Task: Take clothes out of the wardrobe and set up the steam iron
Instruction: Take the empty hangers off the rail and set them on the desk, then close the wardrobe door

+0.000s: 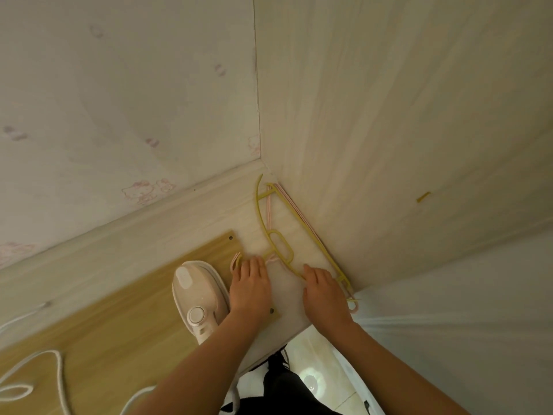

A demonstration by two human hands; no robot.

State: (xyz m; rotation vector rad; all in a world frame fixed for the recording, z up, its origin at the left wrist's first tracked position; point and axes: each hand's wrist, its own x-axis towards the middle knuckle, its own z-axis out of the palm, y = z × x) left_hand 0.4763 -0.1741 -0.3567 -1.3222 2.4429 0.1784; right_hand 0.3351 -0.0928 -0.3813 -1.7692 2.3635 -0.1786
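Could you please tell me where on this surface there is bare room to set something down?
The tan board is bare between the steam iron and the white cord loops, as is the pale strip behind it. The corner is crowded: hangers, left hand, right hand.

No legible text, label, brand or number anywhere in view; only faint pink cartoon-cat prints [146, 190] on wallpaper [89, 85], too washed out to show any lettering
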